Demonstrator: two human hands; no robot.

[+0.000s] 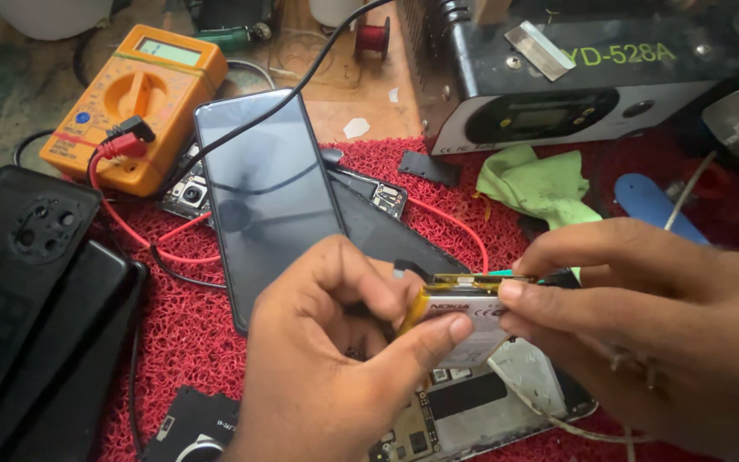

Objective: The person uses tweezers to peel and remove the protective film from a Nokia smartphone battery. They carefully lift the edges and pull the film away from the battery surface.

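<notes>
Both hands pinch flat battery over red mat.

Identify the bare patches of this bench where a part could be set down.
Red mat shows bare between the black phone backs and the dark phone. Crowded around both hands, multimeter and green cloth.

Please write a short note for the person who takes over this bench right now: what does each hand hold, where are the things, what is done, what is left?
Left hand: thumb and fingers pinch the battery at its left end.
Right hand: fingers grip the battery's right end; a thin green tool shows at its top edge.
The battery is held above the opened phone, whose board is exposed, on the red mat.
Nearby: a dark phone lying flat, orange multimeter with leads, green cloth.
Done: phone opened, battery out.
Left: battery not seated in any phone.
</notes>
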